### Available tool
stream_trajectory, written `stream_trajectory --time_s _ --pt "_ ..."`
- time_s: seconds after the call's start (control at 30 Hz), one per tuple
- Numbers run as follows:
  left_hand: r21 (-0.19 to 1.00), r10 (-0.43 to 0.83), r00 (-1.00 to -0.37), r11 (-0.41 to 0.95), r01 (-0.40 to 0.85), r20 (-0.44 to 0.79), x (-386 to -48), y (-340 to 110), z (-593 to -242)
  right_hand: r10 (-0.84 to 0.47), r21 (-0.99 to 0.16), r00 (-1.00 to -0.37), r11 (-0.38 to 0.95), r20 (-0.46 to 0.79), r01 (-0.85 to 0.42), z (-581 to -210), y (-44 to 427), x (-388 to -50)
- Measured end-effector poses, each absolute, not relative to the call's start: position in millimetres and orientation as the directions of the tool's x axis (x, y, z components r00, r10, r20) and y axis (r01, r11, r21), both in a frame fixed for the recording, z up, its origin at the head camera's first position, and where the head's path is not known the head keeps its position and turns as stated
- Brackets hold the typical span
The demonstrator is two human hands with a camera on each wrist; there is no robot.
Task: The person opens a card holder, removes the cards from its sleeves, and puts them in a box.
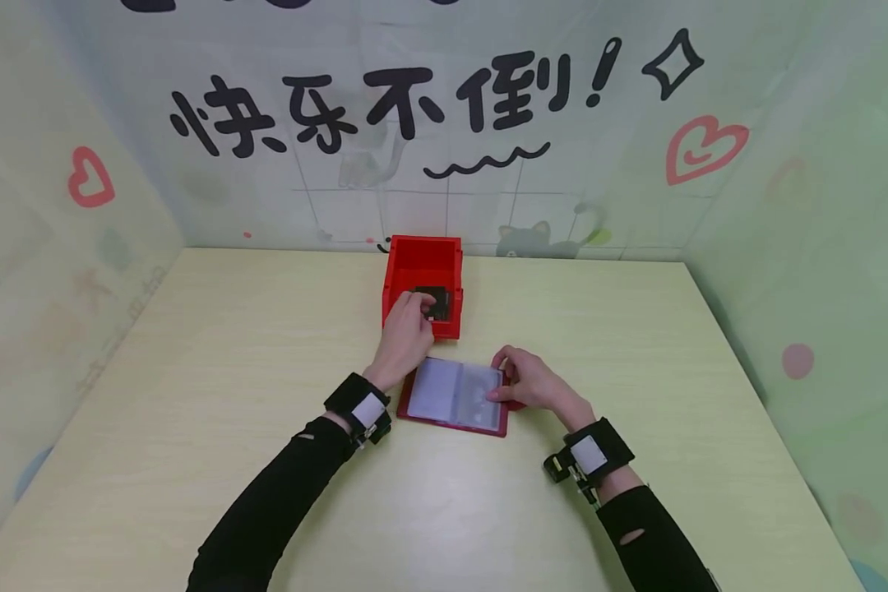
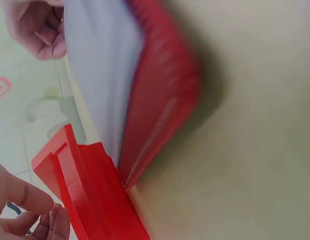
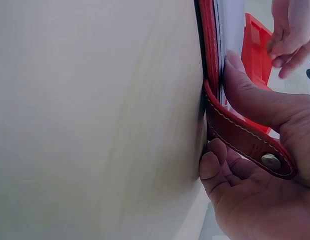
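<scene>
A red card holder (image 1: 454,426) with clear plastic sleeves lies spread open on the table. My right hand (image 1: 530,380) grips its right edge, thumb on the sleeve side and fingers at the cover; the strap (image 3: 245,137) with a metal snap sticks out beside the thumb. Behind the holder stands a red bin (image 1: 424,251), with dark flat pieces (image 1: 438,304) inside, perhaps cards. My left hand (image 1: 405,333) reaches over the bin's front left part, fingertips bent down near those pieces. No object shows between its fingers in the left wrist view.
The pale wooden table (image 1: 229,370) extends around the holder and bin. A printed cloth backdrop (image 1: 444,148) rises at the back, left and right, and the bin stands near the back one.
</scene>
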State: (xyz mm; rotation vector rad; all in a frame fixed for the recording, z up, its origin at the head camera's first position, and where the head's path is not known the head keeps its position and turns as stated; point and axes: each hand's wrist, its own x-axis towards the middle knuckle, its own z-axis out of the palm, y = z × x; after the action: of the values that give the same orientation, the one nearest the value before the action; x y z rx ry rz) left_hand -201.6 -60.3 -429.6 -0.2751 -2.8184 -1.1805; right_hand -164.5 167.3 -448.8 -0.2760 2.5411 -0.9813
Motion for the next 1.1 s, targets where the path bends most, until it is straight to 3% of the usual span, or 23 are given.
stream_trajectory --time_s 0.17,0.3,0.43,0.87,1.1 --pt "0.717 0.29 -0.955 0.655 0.239 0.053 -180.1 -64.6 -429.8 -0.325 -0.697 -0.902 0.716 -0.285 -0.038 -445.8 169.7 -164.8" --pt "0.712 0.461 -0.885 0.641 0.287 -0.058 -171.5 -63.5 -431.3 -0.332 -0.714 -0.901 0.699 -0.28 -0.035 -443.1 170.9 -164.8" --pt "0.705 0.549 -0.829 0.628 0.329 -0.103 -168.2 -61.7 -435.5 -0.336 -0.727 -0.905 0.686 -0.26 -0.046 -445.3 171.6 -165.5" --pt "0.749 0.498 -0.858 0.615 0.247 -0.125 -161.0 -61.0 -446.8 -0.285 -0.76 -0.934 0.65 -0.215 -0.024 -455.1 168.0 -165.0" --pt "0.74 0.487 -0.866 0.622 0.255 -0.112 -159.4 -57.1 -449.9 -0.358 -0.858 -0.893 0.511 -0.272 0.056 -454.5 175.0 -162.1"
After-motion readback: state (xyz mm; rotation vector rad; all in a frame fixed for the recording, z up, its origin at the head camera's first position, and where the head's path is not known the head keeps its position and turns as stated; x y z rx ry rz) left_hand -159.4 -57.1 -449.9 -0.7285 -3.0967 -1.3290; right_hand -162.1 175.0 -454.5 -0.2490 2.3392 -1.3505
